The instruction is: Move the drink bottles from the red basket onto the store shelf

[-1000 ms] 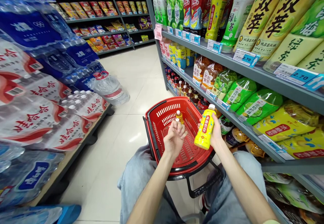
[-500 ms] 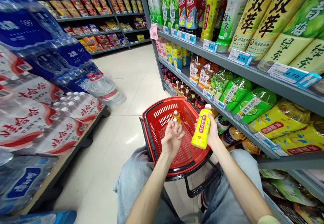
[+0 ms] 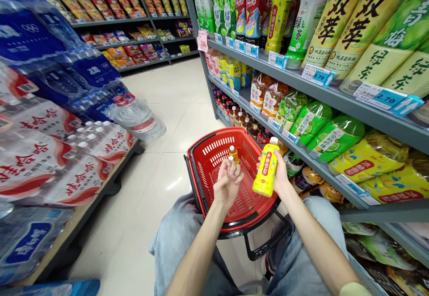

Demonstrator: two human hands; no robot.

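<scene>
My right hand is closed around a small yellow drink bottle with a white cap and a red label panel. The bottle stands nearly upright, slightly tilted, over the right side of a red shopping basket. Above the basket's left part hovers my left hand, its fingers loosely curled and a little apart, nothing visible in them. Behind those fingers, inside the basket, is a small bottle with a white cap; a second white cap beside it is partly hidden by my fingers.
On the right, a grey shelf holds several rows of drink bottles with price tags. Shrink-wrapped bottle packs are stacked on a low platform at left. A wrapped water jug sits on the floor. Snack shelves line the back.
The view has shifted very slightly. Both hands and the yellow bottle keep almost the same places over the basket.
</scene>
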